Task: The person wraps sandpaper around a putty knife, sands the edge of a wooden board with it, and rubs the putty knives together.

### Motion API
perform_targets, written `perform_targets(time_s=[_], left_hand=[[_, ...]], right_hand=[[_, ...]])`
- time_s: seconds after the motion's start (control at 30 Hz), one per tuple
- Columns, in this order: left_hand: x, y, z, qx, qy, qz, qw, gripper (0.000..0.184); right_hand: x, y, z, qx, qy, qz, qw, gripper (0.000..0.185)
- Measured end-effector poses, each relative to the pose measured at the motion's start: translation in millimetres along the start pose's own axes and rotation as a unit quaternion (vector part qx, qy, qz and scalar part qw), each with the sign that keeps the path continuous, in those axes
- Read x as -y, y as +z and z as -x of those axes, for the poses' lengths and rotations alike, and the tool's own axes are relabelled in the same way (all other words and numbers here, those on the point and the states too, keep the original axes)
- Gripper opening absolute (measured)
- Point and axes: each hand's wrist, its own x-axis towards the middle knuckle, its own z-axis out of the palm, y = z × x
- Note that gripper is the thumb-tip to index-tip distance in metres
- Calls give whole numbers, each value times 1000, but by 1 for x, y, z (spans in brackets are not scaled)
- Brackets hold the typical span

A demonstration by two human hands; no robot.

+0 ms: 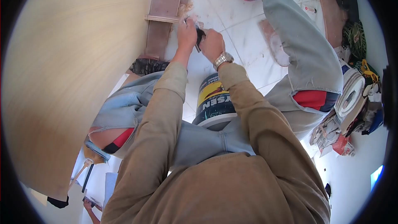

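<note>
My left hand [187, 35] and my right hand [212, 45] are close together above the tiled floor [240, 43], in the upper middle of the view. Between them is a small dark tool [200, 38], with the fingers of both hands closed around it; its exact kind is hard to make out. A metal watch sits on my right wrist. Just left of my left hand, a thin wooden strip [161, 18] lies across reddish-brown boards [159, 35]. Below the hands, a labelled paint bucket [213, 99] stands between my legs.
A large pale wooden panel [78, 66] fills the left side. A reddish board piece [274, 43] lies on the tiles beside my right leg. Folded papers and bags [352, 95] are heaped at the right. Another person's hand [88, 204] shows at lower left.
</note>
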Motion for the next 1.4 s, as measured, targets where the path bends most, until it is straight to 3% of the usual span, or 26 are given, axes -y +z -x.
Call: perform_targets(time_s=[0.2,0.3,0.43,0.63,1.03,1.13,1.33,1.4], left_hand=[[3,-2,-1,14,19,-26,999,42],[8,3,-4,-7,-6,0,1000,50],[-5,-2,9,25,-32,4,999,50],[2,3,8,6,-30,-16,999,48],[1,0,2,28,10,-18,999,50],[-6,-5,10,40,-7,-26,999,51],[-11,-3,14,36,-29,-38,998,49],[-23,-5,14,36,-31,-52,998,48]], right_hand=[[-11,5,-13,-2,54,-35,998,17],[-2,9,-5,-43,-14,20,999,18],[-2,-3,-6,8,59,-28,998,21],[1,0,7,-4,-2,19,1000,22],[11,0,2,-5,12,-3,1000,23],[-3,8,-16,-15,59,-20,998,22],[-5,7,-12,-30,-18,2,999,21],[-7,4,-17,-26,16,-36,999,19]])
